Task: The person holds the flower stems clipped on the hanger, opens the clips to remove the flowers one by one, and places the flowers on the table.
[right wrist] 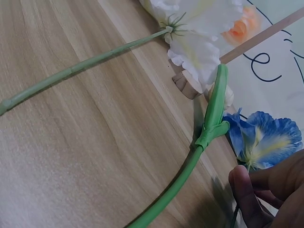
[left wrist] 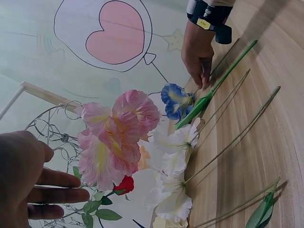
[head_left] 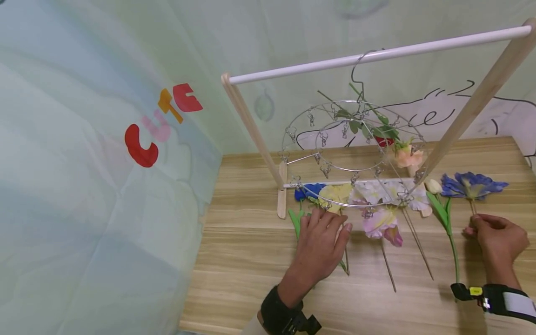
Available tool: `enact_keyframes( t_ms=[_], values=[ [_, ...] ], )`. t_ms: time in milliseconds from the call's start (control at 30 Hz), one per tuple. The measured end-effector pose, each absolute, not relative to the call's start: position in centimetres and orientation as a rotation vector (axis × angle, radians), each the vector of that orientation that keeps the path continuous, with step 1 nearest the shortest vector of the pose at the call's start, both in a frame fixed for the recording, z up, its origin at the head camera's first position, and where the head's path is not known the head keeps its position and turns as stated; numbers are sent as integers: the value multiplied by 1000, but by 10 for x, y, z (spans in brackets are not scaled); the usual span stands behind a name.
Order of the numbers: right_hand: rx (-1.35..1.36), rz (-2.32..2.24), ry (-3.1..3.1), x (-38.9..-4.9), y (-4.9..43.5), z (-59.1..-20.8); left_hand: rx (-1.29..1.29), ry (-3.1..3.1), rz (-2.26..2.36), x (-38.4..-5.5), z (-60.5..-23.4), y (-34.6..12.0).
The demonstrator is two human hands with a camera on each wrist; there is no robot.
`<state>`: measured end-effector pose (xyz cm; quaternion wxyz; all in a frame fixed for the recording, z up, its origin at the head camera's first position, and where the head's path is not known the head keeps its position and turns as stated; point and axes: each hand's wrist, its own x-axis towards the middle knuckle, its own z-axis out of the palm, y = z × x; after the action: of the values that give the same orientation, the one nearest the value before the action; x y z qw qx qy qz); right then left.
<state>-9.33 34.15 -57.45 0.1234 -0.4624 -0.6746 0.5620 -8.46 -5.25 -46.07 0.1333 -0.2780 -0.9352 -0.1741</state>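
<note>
My right hand (head_left: pixel 500 237) pinches the thin stem of a blue artificial flower (head_left: pixel 473 186) between thumb and fingers. The right wrist view shows the same blue bloom (right wrist: pixel 266 137) just above the fingertips. Beside it lies a white tulip (head_left: pixel 433 186) with a green stem. My left hand (head_left: pixel 320 244) hovers with fingers spread loosely near a yellow flower (head_left: pixel 337 191) and a small blue flower (head_left: pixel 299 194), partly covering their stems. Nothing shows in its grasp in the left wrist view, where a pink flower (left wrist: pixel 118 137) appears beyond the fingers.
A wooden rack with a white bar (head_left: pixel 293 70) carries a round wire clip hanger (head_left: pixel 331 165). Under and behind it lie white flowers (head_left: pixel 370 190), a pink flower (head_left: pixel 378 223), a peach flower (head_left: pixel 408 158) and a red rose (head_left: pixel 383 141). Decorated cloth (head_left: pixel 104 223) stands left.
</note>
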Motion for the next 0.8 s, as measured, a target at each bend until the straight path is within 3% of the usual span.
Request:
enact_keyframes(
  t_ms=[467,800],
  values=[
    [-1280,1445,-2101,-89,336,-569,-807,-2736,-501,-85,-460,-52],
    [-854,1245,-2304,-88,313,-521,-810,-2753,-509,-85,-460,-52]
  ],
)
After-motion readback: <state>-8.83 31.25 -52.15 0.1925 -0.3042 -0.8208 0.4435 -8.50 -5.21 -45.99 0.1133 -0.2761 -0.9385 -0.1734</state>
